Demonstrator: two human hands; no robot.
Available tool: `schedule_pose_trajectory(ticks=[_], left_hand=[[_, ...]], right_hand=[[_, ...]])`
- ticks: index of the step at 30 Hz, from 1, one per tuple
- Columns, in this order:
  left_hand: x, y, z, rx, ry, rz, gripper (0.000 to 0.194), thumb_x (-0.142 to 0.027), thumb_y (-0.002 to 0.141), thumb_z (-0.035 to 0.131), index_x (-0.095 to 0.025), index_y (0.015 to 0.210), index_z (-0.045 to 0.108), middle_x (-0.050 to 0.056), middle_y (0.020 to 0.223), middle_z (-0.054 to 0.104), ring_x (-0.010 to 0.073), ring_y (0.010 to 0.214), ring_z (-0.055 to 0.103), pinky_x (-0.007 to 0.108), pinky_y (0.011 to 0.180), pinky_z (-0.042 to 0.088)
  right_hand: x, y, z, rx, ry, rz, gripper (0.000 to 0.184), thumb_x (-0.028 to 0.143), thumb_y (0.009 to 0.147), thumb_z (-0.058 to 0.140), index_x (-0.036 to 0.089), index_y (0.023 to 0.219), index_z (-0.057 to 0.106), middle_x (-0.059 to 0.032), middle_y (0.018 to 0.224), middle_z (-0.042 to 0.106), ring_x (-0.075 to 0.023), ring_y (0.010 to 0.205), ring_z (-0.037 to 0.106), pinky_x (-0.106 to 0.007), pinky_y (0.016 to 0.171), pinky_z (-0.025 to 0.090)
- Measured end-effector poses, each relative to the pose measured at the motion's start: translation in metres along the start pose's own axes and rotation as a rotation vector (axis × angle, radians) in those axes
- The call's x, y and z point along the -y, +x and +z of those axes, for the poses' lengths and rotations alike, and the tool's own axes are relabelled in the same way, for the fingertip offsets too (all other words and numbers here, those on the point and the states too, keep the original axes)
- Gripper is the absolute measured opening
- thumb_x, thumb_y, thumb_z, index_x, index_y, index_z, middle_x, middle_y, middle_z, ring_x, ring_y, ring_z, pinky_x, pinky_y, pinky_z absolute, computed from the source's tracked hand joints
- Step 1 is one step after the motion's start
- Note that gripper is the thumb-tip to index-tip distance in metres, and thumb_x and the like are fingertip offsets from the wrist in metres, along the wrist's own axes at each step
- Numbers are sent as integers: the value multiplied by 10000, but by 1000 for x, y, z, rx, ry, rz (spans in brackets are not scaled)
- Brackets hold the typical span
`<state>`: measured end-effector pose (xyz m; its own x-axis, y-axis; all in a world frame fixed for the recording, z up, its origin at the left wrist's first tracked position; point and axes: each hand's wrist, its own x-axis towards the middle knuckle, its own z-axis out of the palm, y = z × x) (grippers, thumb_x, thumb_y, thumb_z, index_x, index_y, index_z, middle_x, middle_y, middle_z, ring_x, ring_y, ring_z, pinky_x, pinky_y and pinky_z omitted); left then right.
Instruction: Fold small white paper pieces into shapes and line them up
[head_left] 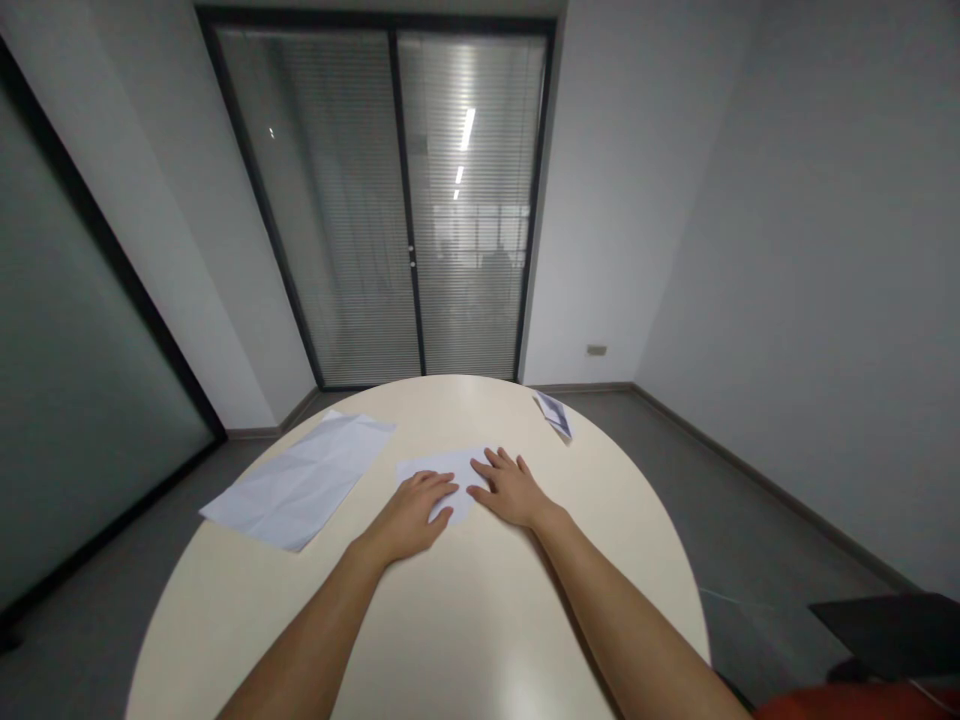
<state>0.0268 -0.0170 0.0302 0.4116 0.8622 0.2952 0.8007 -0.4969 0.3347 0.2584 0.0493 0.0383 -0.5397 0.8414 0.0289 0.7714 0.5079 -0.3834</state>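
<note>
Head view, and from where I'm standing it's all in the middle of the frame: a small sheet of paper (pixel 463 464) lies flat on the round table (pixel 465 630), with one hand at either side of it. The left hand (pixel 409 512) comes in from the lower left, over the sheet's left part, fingers angled across towards the right. The right hand (pixel 516 494) reaches up from the lower right, its fingers spread and tilted to the upper left, tips on the sheet's right side. So the paper sits between the hands and partly under them, and neither hand is clearly nearer; both are touching it. The left one, I'd judge, covers more of it.

Its far edge runs roughly left to right, across the line of the arms, rising a touch towards the right, while the visible part narrows towards the person. The true long axis? Can't tell, with fingers over the sides. Both hands are open, palms down, nothing clenched or pinched. Off to the left of the frame there's a big creased sheet (pixel 304 482), well apart, and at the upper right of the table, a folded paper (pixel 554 414).
</note>
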Motion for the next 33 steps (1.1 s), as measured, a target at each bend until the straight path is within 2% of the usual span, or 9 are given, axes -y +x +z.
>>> schedule_pose_trajectory(ticks=[5,9,14,19,22,26,29,33], left_hand=[[1,-2,-1,-3,-3,8,424,-277,932,568,-266,1351,632,42,1463,582,266,1320,500,470,1158,378],[1,-3,-3,20,17,8,447,-296,931,577,-263,1375,619,37,1487,560,276,1332,489,471,1161,371],[-1,-2,-3,31,32,7,450,-310,943,565,-256,1387,611,36,1492,554,276,1337,484,469,1164,370],[-2,0,-2,38,40,7,438,-320,957,546,-248,1383,613,43,1505,541,279,1341,484,477,1163,371],[-1,0,-2,37,40,7,439,-323,952,557,-249,1382,614,45,1507,538,284,1347,483,484,1163,370],[1,0,-1,31,46,24,451,-316,943,571,-242,1386,608,45,1505,541,285,1343,486,485,1161,376],[2,-1,0,23,45,34,436,-316,951,559,-247,1379,614,49,1498,548,279,1338,495,486,1158,382],[3,-2,1,18,33,37,437,-311,949,562,-263,1381,610,49,1494,552,274,1344,494,491,1159,380]], right_hand=[[-1,2,1,-121,-53,118,510,450,992,472,246,1457,527,-139,1611,354,-382,1506,224,-609,1174,178],[1,2,1,-150,-52,134,488,406,987,481,239,1443,532,-143,1615,342,-388,1502,223,-618,1164,193],[-1,2,1,-69,-27,32,701,547,930,550,192,1524,438,-160,1659,233,-415,1525,133,-606,1196,122],[-1,1,-1,25,16,-109,884,686,842,595,179,1544,412,-155,1666,205,-413,1535,92,-603,1210,102],[1,0,-3,64,31,-136,1009,763,765,630,190,1558,384,-148,1671,184,-404,1540,81,-612,1214,61],[2,-1,-3,105,38,-134,1085,812,742,609,180,1578,331,-157,1664,200,-395,1536,125,-618,1216,56],[0,-1,-2,97,48,-146,1020,787,797,573,174,1576,335,-164,1655,229,-380,1535,149,-618,1214,77],[-6,0,1,27,46,-91,762,609,941,496,171,1554,381,-164,1636,289,-345,1529,199,-602,1210,118]])
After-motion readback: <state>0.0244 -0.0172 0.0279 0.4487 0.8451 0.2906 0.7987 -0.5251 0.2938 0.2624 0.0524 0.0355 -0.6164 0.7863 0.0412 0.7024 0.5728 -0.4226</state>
